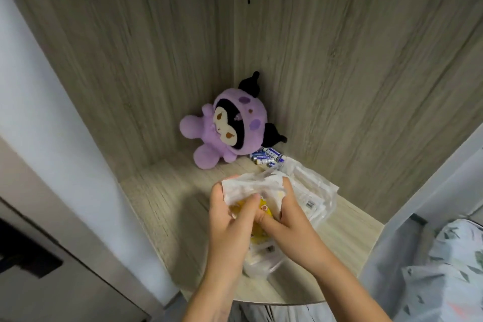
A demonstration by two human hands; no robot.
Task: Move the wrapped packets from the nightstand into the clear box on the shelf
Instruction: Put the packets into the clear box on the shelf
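Observation:
A bundle of white wrapped packets (254, 185), with a yellow one (257, 210) underneath, is held between both hands over the clear box (322, 206) on the wooden shelf (162, 198). My left hand (230, 219) grips the bundle's left side, fingers curled round it. My right hand (285, 217) grips its right side, fingers pressed down into the box. More white packets lie inside the box (311, 191). The hands hide much of the box's middle.
A purple plush toy (230, 128) leans in the shelf's back corner. Several blue batteries (268, 157) lie beside it, just behind the box. Wood panels wall the shelf at the back and right. A patterned bed cover (449, 269) is at lower right.

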